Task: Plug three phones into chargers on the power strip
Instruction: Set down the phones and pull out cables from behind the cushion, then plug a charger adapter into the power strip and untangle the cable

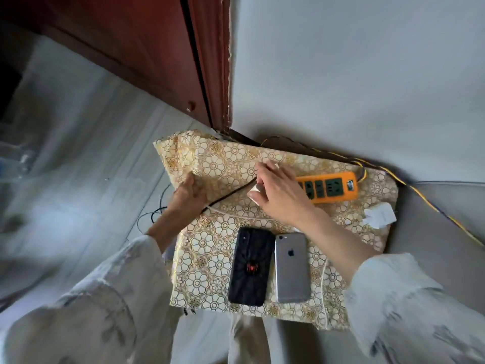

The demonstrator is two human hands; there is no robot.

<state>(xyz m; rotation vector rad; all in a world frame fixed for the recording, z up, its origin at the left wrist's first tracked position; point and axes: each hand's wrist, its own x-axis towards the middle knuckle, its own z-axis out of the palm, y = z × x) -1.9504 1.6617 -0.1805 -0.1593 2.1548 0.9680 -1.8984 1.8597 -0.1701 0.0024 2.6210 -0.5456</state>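
Right hand (pixel 278 195) has its fingers curled round a white charger plug (pixel 255 189), just left of the orange power strip (pixel 328 189) at the back of the floral-cloth worktop (pixel 228 164). Left hand (pixel 190 194) pinches the black cable (pixel 231 193) running from it. Two phones lie face down side by side up front: a black one (pixel 250 266) and a silver iPhone (pixel 291 267). Another white charger (pixel 379 218) sits at the right edge.

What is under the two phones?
Both phones, black and silver, lie face down on a flower-patterned cloth. What the cloth covers cannot be seen.
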